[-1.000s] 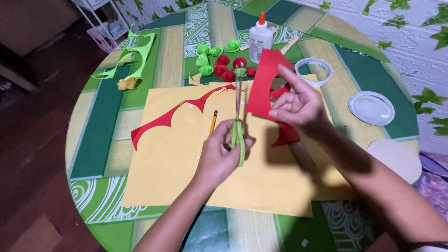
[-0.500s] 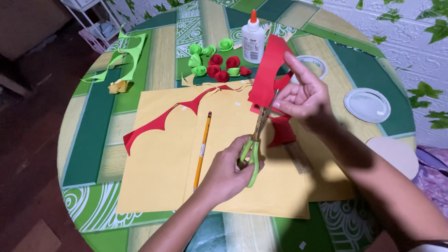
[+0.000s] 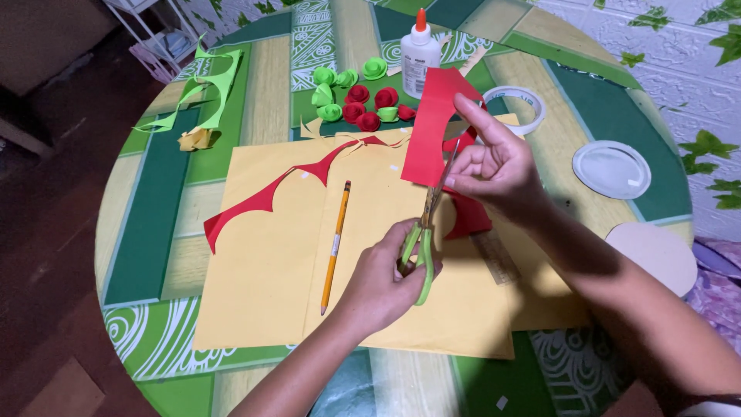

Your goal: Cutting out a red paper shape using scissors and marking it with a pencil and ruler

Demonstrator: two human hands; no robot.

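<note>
The left hand (image 3: 386, 279) has its fingers curled tight through the green loops of a pair of scissors (image 3: 423, 239), thumb in 1 loop and the others wrapped round the second, so the grip is fully closed on the handles. The blades run up toward 12 o'clock and meet the lower edge of a red paper sheet (image 3: 434, 127); how far the blades are parted I cannot tell.

The right hand (image 3: 494, 166), at 1 o'clock from the left, pinches that red sheet between thumb and bent fingers, with the forefinger raised straight above the paper's right edge. The sheet stands upright off the table, and a lower flap of it hangs under the palm.

Under both hands lies a large yellow paper (image 3: 270, 262). On it, at 9 o'clock from the scissors, a yellow pencil (image 3: 336, 245) lies nearly upright, point toward the near edge. A jagged red paper strip (image 3: 266, 199) sweeps from 9 o'clock up toward 12 o'clock. A clear ruler (image 3: 494, 259) lies just at 3 o'clock from the scissor handles.

Farther out on the round green patterned table (image 3: 147, 232): rolled red and green paper roses (image 3: 355, 96) at 12 o'clock, a white glue bottle (image 3: 419, 54) with orange cap beside them, a tape roll (image 3: 515, 106) at 1 o'clock, a white lid (image 3: 611, 168) at 2 o'clock, and green paper scraps (image 3: 202, 93) at 10 o'clock.
</note>
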